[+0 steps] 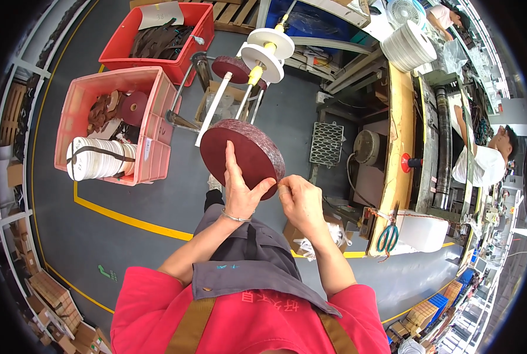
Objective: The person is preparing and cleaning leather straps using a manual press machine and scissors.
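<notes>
A large dark red roll of wound strip (254, 144), its rim shiny as if wrapped in clear film, is in front of me, tilted. My left hand (240, 189) lies against its flat near face, fingers stretched upward and thumb toward the lower right edge, steadying the roll. At that lower right edge my right hand (300, 203) has its fingers curled in a pinch; what is between the fingertips is too small to make out. Just beyond the roll stands a reel stand with white rods (216, 106) and white discs (270, 44) on a yellow-sleeved shaft.
On the left sit a pink crate (113, 76) with rolls and brown scraps, and a red crate (207, 35) behind it. To the right, a wooden-edged bench (396, 147) carries a white spool (408, 47); teal-handled scissors (388, 239) hang at its near end. A co-worker (484, 165) is beyond.
</notes>
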Demonstrator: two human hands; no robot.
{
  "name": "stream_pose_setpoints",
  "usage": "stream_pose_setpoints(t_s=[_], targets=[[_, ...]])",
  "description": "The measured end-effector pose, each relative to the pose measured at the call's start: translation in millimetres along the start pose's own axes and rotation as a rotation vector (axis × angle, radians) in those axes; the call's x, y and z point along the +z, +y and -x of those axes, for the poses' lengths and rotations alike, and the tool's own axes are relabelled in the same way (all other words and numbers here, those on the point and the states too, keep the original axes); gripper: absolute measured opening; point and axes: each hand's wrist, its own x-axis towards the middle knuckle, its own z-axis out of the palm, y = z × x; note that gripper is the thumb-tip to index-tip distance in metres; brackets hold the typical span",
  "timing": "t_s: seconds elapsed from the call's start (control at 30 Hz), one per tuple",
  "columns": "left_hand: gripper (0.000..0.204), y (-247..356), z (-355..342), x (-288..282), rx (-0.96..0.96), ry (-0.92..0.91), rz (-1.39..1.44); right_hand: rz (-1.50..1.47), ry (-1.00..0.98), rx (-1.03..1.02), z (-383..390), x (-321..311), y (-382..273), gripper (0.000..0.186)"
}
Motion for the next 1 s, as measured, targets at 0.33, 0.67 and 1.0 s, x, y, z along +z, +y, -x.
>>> stream_pose_setpoints(t_s=[0.33,0.67,1.0], targets=[[0.102,10,9,-5,-0.162,-0.062,-0.098,-0.114,-0.009,0.049,2,4,6,0.008],[0.102,4,10,-6,-0.104,-0.051,-0.042,-0.298,0.044,0.052,12,-1,5,0.005],[0.102,23,8,-10,0.038,-0.075,-0.399,-0.125,-0.046,0.040,4,-2,0,0.005]])
